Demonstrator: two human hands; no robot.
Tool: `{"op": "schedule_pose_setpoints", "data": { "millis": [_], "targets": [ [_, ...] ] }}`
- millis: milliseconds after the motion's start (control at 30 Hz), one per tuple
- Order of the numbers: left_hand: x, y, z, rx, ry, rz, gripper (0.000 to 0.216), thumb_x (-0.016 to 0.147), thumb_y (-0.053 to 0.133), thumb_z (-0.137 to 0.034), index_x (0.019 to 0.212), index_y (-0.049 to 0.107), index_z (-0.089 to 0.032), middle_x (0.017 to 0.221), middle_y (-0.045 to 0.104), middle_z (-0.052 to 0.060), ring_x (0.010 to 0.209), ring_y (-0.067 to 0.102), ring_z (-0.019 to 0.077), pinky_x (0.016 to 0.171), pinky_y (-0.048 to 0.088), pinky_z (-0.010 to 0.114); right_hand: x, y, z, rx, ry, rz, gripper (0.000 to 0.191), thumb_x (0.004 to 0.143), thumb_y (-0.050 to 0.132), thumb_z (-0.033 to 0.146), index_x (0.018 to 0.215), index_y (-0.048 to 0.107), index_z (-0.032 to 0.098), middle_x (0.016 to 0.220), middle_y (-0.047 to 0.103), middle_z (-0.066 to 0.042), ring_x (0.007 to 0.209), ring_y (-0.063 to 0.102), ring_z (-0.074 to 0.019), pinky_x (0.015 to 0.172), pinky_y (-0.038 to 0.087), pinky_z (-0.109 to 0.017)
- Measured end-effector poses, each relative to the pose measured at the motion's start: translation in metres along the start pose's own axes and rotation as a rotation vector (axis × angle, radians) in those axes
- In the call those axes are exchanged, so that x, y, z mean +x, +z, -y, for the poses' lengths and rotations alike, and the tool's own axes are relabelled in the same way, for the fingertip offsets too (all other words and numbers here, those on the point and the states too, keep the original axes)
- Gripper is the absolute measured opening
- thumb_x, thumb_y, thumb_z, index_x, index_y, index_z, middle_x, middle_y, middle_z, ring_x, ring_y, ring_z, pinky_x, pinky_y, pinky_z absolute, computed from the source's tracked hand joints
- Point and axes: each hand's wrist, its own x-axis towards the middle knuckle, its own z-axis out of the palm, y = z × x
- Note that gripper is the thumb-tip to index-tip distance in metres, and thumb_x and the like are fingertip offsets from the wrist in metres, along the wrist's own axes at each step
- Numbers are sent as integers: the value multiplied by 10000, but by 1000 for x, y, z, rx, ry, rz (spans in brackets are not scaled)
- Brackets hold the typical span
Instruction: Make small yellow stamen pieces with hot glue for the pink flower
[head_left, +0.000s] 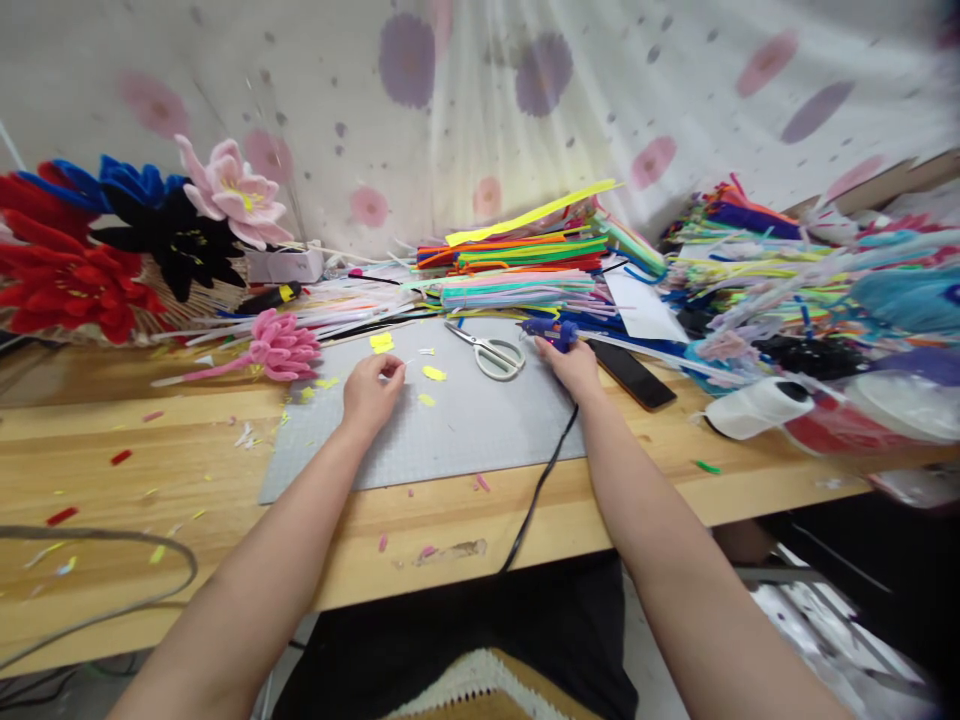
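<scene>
My left hand (371, 390) rests on the grey cutting mat (450, 430), its fingers pinched on a thin white stick whose tip pokes out toward the right. My right hand (574, 365) is closed around a blue glue gun (550, 330) at the mat's far right edge; its black cord (540, 490) runs back over the table edge. White-handled scissors (489, 352) lie on the mat between the two hands. Small yellow scraps (433, 373) lie near my left hand.
A pink pipe-cleaner flower (281, 347) lies left of the mat. Red, blue, black and pink flowers (120, 240) are heaped at far left. Stacks of coloured pipe cleaners (525, 265) fill the back and right. A black phone (630, 373) and a white tool (757, 405) lie on the right.
</scene>
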Motion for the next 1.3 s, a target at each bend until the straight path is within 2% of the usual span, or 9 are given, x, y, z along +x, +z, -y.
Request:
{"op": "schedule_pose_setpoints", "data": {
  "millis": [100,233,400,533,667,767,900,1100,1300],
  "targets": [
    [0,0,0,-8,-1,-8,132,753,506,-281,726,599,-192,763,645,27,747,576,160,740,423,294,4,5,-2,-133,7,22,624,701,521,610,1031,637,95,982,652,-191,951,598,-292,809,433,-376],
    [0,-1,0,-11,-8,-23,124,751,507,-276,718,595,-196,757,642,25,748,576,160,744,426,295,0,0,2,-216,-56,60,611,701,520,616,1048,623,124,1000,648,-171,951,596,-275,785,434,-357],
    [-1,-3,-1,-15,-15,-34,114,750,511,-271,726,595,-198,763,644,26,759,574,162,754,426,298,-6,-34,5,-429,-52,57,474,613,610,609,828,635,188,863,657,-94,826,590,-231,680,413,-313],
    [-1,-3,-1,-21,-17,-42,116,751,508,-276,721,592,-201,762,642,23,754,573,161,752,425,298,-21,-52,20,-524,-90,239,324,607,657,507,613,567,196,633,603,-33,636,534,-169,576,345,-276],
    [-1,-3,-3,-27,-17,-46,115,747,510,-277,713,590,-202,758,638,21,754,572,161,749,425,297,-47,-22,51,-184,-350,486,240,687,612,410,636,549,184,624,579,1,578,482,-116,544,317,-243],
    [-2,-4,-3,-36,-14,-52,113,745,510,-273,713,591,-200,757,635,20,753,570,158,750,424,295,-67,19,73,-2,-481,534,183,720,593,353,676,575,177,667,587,3,612,488,-107,570,326,-233],
    [-3,-7,0,-49,-12,-75,117,745,507,-274,718,590,-197,752,631,21,739,565,154,750,426,294,-84,57,93,-41,-520,563,95,740,590,277,754,610,185,744,620,-17,654,509,-117,592,323,-241],
    [-3,-7,4,-40,-19,-83,127,754,501,-285,732,587,-195,761,630,20,751,569,154,759,430,294,-100,67,103,-175,-532,599,94,731,617,248,691,567,179,742,590,-40,674,507,-135,605,330,-254],
    [-3,-6,2,-23,14,-80,117,762,504,-279,727,584,-202,759,630,15,755,570,153,763,426,291,-95,72,92,96,-526,593,58,738,571,229,734,548,175,737,585,1,669,506,-104,629,359,-233]
  ]
}}
